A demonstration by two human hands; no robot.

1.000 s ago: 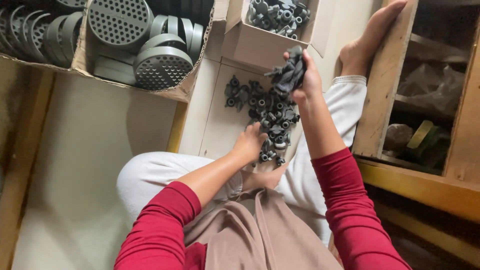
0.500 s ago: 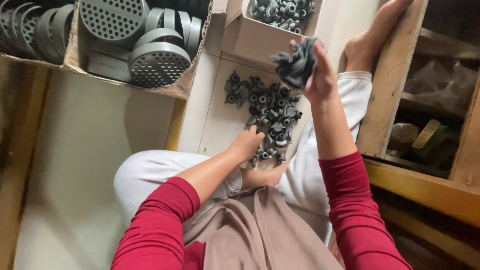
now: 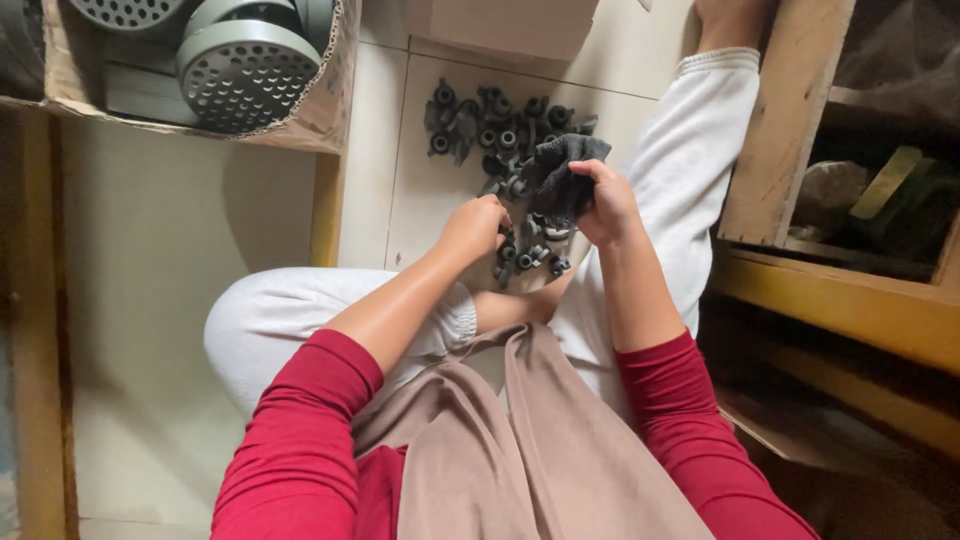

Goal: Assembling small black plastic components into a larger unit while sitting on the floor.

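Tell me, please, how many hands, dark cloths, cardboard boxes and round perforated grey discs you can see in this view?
Hands: 2, the left hand on the pile of small dark grey parts and the right hand gripping the cloth.
Dark cloth: 1
Cardboard boxes: 2, a discs box and a top-edge box.
Perforated grey discs: 2 showing holes.
Total: 7

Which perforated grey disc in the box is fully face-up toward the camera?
The round perforated disc at the front of the cardboard box, nearest the person. The other perforated disc, at the top edge, is cut off by the frame.
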